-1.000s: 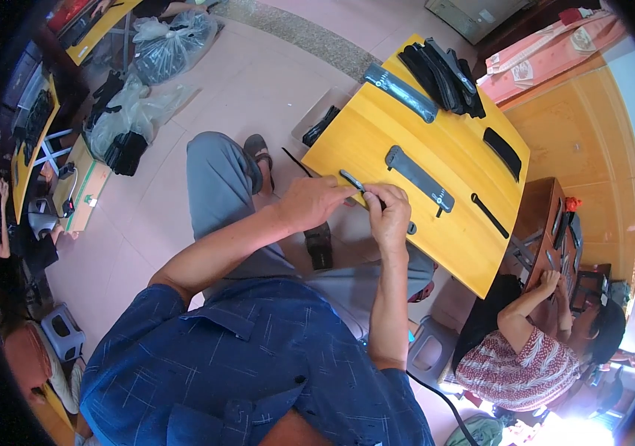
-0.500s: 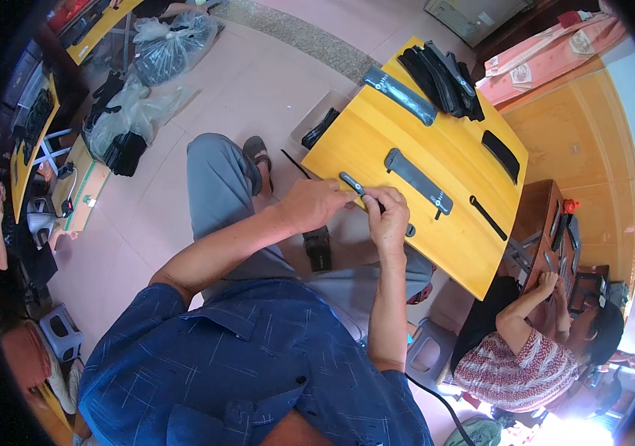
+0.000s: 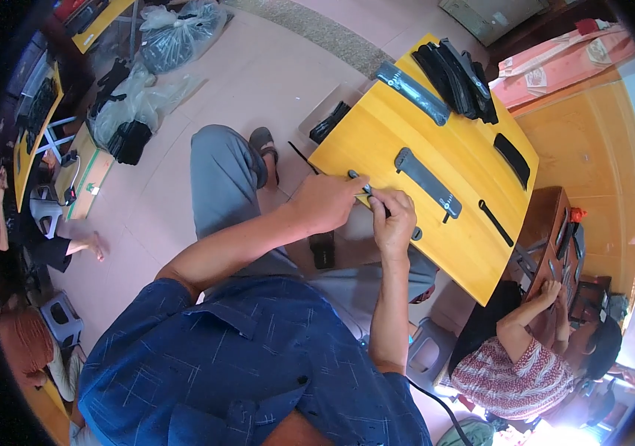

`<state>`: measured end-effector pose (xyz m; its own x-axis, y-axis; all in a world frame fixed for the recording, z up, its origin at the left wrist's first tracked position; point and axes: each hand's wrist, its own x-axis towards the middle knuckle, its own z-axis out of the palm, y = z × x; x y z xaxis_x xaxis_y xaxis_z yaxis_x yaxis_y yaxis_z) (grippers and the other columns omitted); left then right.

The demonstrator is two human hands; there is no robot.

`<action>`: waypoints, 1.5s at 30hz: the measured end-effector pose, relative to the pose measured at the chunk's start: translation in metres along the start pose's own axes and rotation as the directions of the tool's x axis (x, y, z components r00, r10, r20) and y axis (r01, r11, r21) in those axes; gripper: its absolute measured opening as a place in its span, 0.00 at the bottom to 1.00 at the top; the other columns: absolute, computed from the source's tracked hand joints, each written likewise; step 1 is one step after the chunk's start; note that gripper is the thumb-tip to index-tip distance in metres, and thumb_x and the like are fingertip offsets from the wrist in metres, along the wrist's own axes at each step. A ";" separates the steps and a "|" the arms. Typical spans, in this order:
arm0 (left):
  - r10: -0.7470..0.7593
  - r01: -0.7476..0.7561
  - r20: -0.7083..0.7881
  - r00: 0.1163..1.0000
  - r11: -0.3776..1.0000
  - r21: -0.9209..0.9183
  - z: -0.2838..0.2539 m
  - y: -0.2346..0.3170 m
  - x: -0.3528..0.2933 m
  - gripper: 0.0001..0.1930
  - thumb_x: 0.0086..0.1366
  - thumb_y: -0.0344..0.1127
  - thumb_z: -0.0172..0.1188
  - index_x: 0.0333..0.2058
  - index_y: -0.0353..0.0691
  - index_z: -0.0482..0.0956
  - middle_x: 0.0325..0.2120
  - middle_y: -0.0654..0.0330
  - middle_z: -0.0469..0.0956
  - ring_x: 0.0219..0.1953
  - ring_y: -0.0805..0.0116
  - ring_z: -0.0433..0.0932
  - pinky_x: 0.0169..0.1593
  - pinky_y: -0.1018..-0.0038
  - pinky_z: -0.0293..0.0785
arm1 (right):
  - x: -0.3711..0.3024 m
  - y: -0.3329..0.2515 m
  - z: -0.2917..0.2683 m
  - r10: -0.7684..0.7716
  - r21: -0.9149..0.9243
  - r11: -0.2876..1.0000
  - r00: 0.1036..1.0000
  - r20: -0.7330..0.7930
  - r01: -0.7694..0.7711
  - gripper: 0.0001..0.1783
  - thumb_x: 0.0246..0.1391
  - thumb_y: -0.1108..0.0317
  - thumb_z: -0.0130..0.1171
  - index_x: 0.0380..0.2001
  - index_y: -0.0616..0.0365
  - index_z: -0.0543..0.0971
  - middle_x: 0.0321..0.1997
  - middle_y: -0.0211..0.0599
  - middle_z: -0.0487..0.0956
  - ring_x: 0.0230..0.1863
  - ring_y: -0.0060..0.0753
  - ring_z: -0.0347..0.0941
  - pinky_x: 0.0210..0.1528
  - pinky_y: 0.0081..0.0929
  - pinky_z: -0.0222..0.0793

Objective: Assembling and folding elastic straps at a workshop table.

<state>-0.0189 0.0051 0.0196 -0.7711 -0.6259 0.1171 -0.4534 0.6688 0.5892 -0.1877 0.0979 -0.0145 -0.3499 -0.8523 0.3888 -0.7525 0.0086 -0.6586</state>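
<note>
The yellow bench (image 3: 477, 160) carries a grey pouch (image 3: 427, 182) laid flat, seemingly for easy reach. At the bench's near edge, the left hand (image 3: 330, 202), half curled, touches a small dark strip (image 3: 353, 174), grip unclear; the right hand (image 3: 394, 221), nearly closed, pinches it, apparently for steadiness.

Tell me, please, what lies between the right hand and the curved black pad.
In the head view, a long grey piece lies on the table between the right hand and the pad.
</note>
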 end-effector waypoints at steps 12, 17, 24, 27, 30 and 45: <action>-0.139 0.126 0.102 0.985 0.984 0.125 0.004 -0.005 0.004 0.28 0.67 0.37 0.57 0.65 0.36 0.68 0.26 0.46 0.83 0.28 0.44 0.84 0.33 0.48 0.78 | -0.004 0.001 0.004 -0.018 0.002 1.000 1.000 -0.013 0.018 0.06 0.50 0.77 0.68 0.34 0.58 0.86 0.33 0.41 0.82 0.38 0.45 0.77 0.44 0.38 0.73; -0.143 0.127 0.101 0.985 0.981 0.150 0.004 -0.006 0.004 0.29 0.67 0.37 0.57 0.66 0.35 0.67 0.27 0.47 0.84 0.27 0.43 0.84 0.33 0.49 0.79 | -0.005 0.002 0.005 -0.050 -0.028 0.998 0.998 -0.029 0.049 0.06 0.51 0.76 0.68 0.34 0.58 0.86 0.33 0.41 0.82 0.37 0.46 0.77 0.44 0.38 0.73; -0.095 0.076 0.077 0.992 0.973 0.218 0.005 -0.021 0.007 0.25 0.67 0.34 0.53 0.63 0.38 0.73 0.28 0.47 0.84 0.27 0.46 0.84 0.31 0.51 0.80 | -0.005 0.002 0.005 -0.048 -0.012 0.999 0.998 -0.028 0.047 0.06 0.51 0.77 0.68 0.34 0.58 0.86 0.32 0.41 0.82 0.38 0.46 0.77 0.45 0.38 0.73; -0.063 0.050 0.075 0.995 0.984 0.173 -0.002 -0.020 0.010 0.25 0.67 0.33 0.52 0.63 0.41 0.73 0.28 0.47 0.84 0.27 0.46 0.84 0.32 0.52 0.80 | -0.006 0.002 0.005 -0.052 -0.027 0.998 0.998 -0.036 0.051 0.07 0.50 0.77 0.68 0.34 0.58 0.86 0.32 0.41 0.82 0.38 0.46 0.77 0.44 0.39 0.73; -0.107 0.061 0.181 0.978 0.969 0.240 -0.011 -0.023 0.018 0.23 0.67 0.33 0.53 0.61 0.45 0.76 0.29 0.47 0.84 0.29 0.46 0.84 0.34 0.52 0.80 | -0.004 0.003 0.003 -0.038 -0.006 0.999 0.999 -0.015 0.038 0.07 0.50 0.77 0.68 0.34 0.58 0.86 0.33 0.41 0.82 0.38 0.46 0.77 0.44 0.39 0.73; -0.012 0.007 0.133 0.991 0.999 0.036 -0.004 -0.047 0.022 0.15 0.67 0.38 0.56 0.50 0.52 0.86 0.33 0.48 0.85 0.36 0.47 0.85 0.40 0.54 0.80 | 0.004 0.001 -0.001 -0.087 -0.008 0.996 0.996 0.016 0.088 0.07 0.48 0.76 0.69 0.33 0.58 0.84 0.31 0.41 0.78 0.37 0.48 0.75 0.43 0.39 0.71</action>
<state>-0.0127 -0.0415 -0.0021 -0.8183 -0.5748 0.0030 -0.4744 0.6785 0.5609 -0.1900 0.0945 -0.0130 -0.2740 -0.8579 0.4347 -0.7847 -0.0619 -0.6168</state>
